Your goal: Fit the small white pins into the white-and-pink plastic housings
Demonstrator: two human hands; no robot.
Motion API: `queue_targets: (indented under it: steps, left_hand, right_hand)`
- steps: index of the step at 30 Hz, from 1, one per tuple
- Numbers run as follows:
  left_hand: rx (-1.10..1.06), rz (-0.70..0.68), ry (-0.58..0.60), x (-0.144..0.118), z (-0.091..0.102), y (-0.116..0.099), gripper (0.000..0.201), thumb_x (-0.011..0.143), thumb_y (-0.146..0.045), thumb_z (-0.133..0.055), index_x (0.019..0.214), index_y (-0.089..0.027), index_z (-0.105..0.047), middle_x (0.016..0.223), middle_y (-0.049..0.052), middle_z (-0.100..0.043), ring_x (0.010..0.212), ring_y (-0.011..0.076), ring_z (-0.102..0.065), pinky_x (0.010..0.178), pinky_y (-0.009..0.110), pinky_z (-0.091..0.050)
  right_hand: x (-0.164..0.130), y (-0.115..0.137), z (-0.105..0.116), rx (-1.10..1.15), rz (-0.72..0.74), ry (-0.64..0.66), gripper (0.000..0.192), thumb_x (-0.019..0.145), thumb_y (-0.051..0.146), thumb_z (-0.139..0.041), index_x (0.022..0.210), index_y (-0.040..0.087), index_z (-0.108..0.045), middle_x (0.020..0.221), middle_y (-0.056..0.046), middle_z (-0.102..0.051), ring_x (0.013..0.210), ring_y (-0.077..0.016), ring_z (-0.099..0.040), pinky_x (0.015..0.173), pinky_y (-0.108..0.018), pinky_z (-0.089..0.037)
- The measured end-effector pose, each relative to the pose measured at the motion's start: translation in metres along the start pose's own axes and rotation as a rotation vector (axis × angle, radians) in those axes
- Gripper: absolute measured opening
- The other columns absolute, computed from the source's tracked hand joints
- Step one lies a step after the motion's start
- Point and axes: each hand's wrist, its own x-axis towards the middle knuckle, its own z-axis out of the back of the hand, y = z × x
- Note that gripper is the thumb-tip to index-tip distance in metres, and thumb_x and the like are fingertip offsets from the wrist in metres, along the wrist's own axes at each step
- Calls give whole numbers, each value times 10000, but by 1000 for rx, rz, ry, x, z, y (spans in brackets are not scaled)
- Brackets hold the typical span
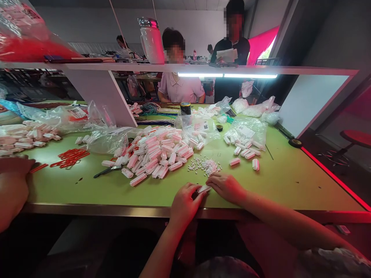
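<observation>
My left hand (184, 204) and my right hand (227, 187) meet at the near edge of the green table (290, 181), both pinching one small white connector block (204, 189) between their fingertips. Just beyond my hands lies a scatter of tiny white pieces (204, 166). A big heap of white and pink connector blocks (156, 152) sits further left on the table. Several loose blocks (245, 154) lie to the right, in front of a clear bag.
Red clips (71, 157) and a dark tool (106, 172) lie at the left. Clear plastic bags (249, 131) and a black tape roll (295, 143) sit further back. A white shelf (203, 69) spans overhead. Two people are behind the table. Another person's arm (11, 189) rests at far left.
</observation>
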Motion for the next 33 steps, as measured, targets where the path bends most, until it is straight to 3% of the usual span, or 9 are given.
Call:
queue_targets:
  steps: [7,16,19,23,25,29,33]
  left_hand:
    - [11,-14,0,-1,-1,3,219,908,-384,-604,976,-217,-728,906,53,-701,851,211,-655,797,329,-501]
    - [-8,-30,-7,-1,-2,6,228,903,-401,-621,967,-216,-738,870,47,-695,830,211,-663,779,321,-501]
    - [-14,-38,-10,-1,-1,6,229,898,-408,-627,958,-218,-741,884,46,-704,847,212,-669,793,322,-506]
    - [-4,-19,-12,-1,-2,6,238,902,-424,-622,955,-227,-743,883,39,-703,829,203,-667,773,310,-511]
    - [5,-8,-18,-2,-2,6,251,902,-446,-623,958,-232,-743,884,36,-700,825,201,-665,779,309,-512]
    - [18,-7,-32,-1,-3,6,265,897,-470,-624,949,-241,-746,880,33,-701,813,199,-665,772,304,-516]
    - [28,-4,-34,-1,-3,6,253,890,-455,-631,936,-235,-746,870,28,-700,798,196,-667,749,298,-516]
  right_hand:
    - [0,8,2,-293,109,61,218,1008,192,-476,936,173,-681,938,-78,-690,769,-165,-610,721,-287,-426]
    - [-1,22,11,-288,124,158,191,943,179,-492,964,152,-680,982,-98,-674,796,-186,-609,743,-298,-449]
    - [-1,21,10,-191,101,130,188,938,175,-509,963,155,-694,1000,-97,-687,798,-184,-632,744,-291,-468]
    - [6,-7,17,118,-54,-75,178,958,175,-536,941,191,-712,969,-60,-720,833,-156,-668,758,-247,-483]
    - [10,-27,24,90,-198,-185,141,941,159,-568,920,174,-707,940,-69,-719,846,-173,-663,770,-264,-476]
    - [14,-54,35,-70,-382,-125,132,915,128,-583,864,157,-701,877,-73,-712,808,-187,-640,736,-278,-437]
    - [13,-57,34,-106,-408,-18,138,913,127,-582,854,156,-703,872,-70,-711,808,-182,-630,733,-274,-420]
